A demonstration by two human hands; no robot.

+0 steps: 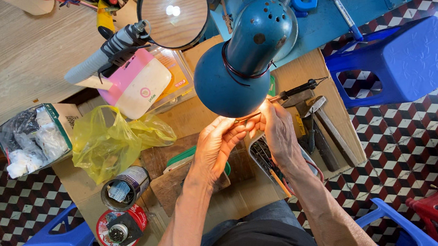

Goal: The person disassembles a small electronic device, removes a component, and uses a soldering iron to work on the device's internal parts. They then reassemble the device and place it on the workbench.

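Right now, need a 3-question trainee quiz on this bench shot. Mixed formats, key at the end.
1. True or false: both hands meet right under the blue lamp shade.
2. What lies just left of the left hand? A) yellow plastic bag B) red bucket C) green bottle
3. Fill in: the round magnifier lens sits ___ the lamp in the picture.

Key: 1 true. 2 A. 3 above and to the left of. The right hand pinches something small against the left fingers; it is too glare-washed to name.
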